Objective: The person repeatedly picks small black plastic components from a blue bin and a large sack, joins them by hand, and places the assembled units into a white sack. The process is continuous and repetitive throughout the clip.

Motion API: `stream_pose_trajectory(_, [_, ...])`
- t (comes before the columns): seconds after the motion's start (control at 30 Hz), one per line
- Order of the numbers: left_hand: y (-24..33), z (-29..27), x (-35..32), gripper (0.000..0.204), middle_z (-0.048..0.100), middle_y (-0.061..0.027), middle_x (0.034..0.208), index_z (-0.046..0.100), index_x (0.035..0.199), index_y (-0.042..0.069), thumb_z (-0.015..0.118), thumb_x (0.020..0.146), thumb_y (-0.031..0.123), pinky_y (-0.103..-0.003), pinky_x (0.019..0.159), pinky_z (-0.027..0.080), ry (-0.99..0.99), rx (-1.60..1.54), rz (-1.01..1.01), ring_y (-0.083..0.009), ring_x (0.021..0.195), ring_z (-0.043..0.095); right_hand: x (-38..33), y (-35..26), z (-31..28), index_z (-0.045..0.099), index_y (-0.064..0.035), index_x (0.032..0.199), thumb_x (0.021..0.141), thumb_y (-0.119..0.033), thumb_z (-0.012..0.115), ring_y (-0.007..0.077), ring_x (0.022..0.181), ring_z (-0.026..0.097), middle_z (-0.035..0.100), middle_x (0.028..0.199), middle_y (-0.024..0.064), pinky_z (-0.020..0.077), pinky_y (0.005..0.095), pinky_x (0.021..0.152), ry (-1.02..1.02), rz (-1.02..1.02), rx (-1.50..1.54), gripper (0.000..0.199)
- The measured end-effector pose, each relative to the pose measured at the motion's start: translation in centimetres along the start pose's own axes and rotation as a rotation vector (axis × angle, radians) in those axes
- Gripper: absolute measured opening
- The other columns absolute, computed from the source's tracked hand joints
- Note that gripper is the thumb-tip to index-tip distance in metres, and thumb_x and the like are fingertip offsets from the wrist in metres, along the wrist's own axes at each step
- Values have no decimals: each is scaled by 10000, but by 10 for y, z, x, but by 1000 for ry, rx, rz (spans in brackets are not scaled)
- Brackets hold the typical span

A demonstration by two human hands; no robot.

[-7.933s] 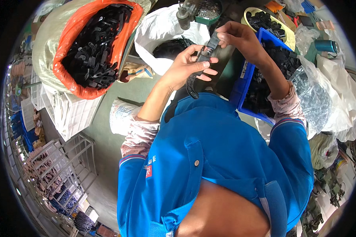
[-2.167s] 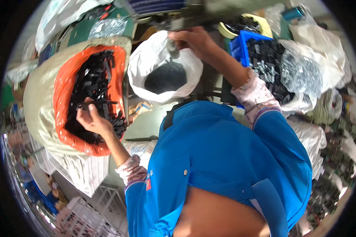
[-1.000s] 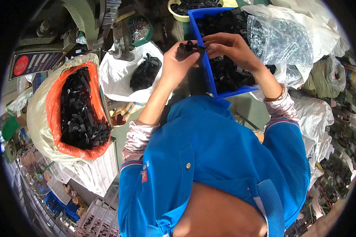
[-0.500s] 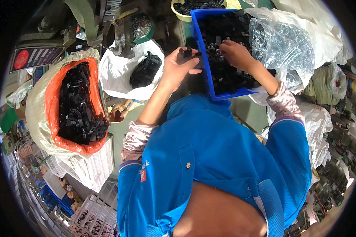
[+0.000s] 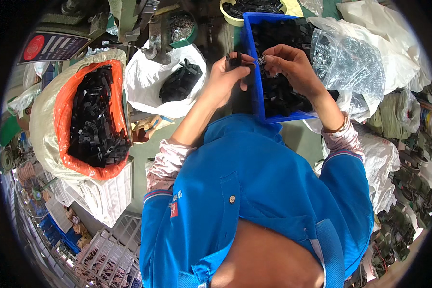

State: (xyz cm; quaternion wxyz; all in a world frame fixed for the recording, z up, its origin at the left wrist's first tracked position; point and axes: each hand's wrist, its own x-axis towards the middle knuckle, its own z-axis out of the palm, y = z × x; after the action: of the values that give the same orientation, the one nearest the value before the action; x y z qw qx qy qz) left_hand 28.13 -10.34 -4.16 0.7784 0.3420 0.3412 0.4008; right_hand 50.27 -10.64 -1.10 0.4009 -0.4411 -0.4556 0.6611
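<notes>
My left hand (image 5: 224, 79) holds a small black plastic part (image 5: 234, 60) at the left rim of a blue bin (image 5: 253, 72) filled with black parts. My right hand (image 5: 293, 67) is over the bin, its fingertips pinching a small metal spring-like piece (image 5: 262, 60) right beside the black part. The two hands nearly touch at the fingertips.
A white bag (image 5: 144, 81) with black parts lies left of the bin. An orange-lined sack (image 5: 62, 120) of black parts stands at the far left. A clear bag of small metal pieces (image 5: 350, 72) lies right of the bin. A yellow bowl (image 5: 225, 12) and press machinery (image 5: 153, 33) stand behind.
My right hand has come out of the blue bin and moved left to meet my left hand, which still holds the black part.
</notes>
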Motion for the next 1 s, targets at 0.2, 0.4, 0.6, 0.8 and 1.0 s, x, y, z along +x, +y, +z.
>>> stream_pose_trajectory(0.2, [-12,16,14,152,705,-29,893,672,1032,84,701,898,150,-250,529,485,11,-97,-155,-118,685,650,-7,12,-3,650,0,1030,918,-164,689,116,786,629,671,913,66,507,237,699,43,52,172,203])
stream_pose_trajectory(0.4, [-16,17,29,207,702,-66,859,664,1019,54,690,909,227,-239,503,462,-135,-52,-245,-152,702,674,-18,13,-18,637,7,1028,920,-88,662,123,837,641,674,969,67,521,253,758,58,-157,-96,146])
stream_pose_trajectory(0.6, [-29,24,47,215,696,-106,812,648,969,38,686,906,240,-242,459,439,-142,-138,-472,-183,637,662,-23,15,-38,638,-10,1028,875,38,641,163,861,662,652,1028,80,527,300,798,182,-479,-587,161])
stream_pose_trajectory(0.8, [-38,29,47,135,705,-59,832,661,902,99,749,862,192,-252,516,445,-27,20,-314,-162,673,662,-21,28,-50,665,-18,1081,868,-46,696,150,808,646,659,980,73,527,284,729,292,-475,-871,217])
stream_pose_trajectory(1.0, [-40,27,45,130,718,-65,899,689,950,83,755,863,153,-280,652,556,-7,-40,-213,-170,777,692,-23,18,-29,672,47,1050,923,-161,679,91,746,615,687,841,47,511,252,664,114,-81,-229,244])
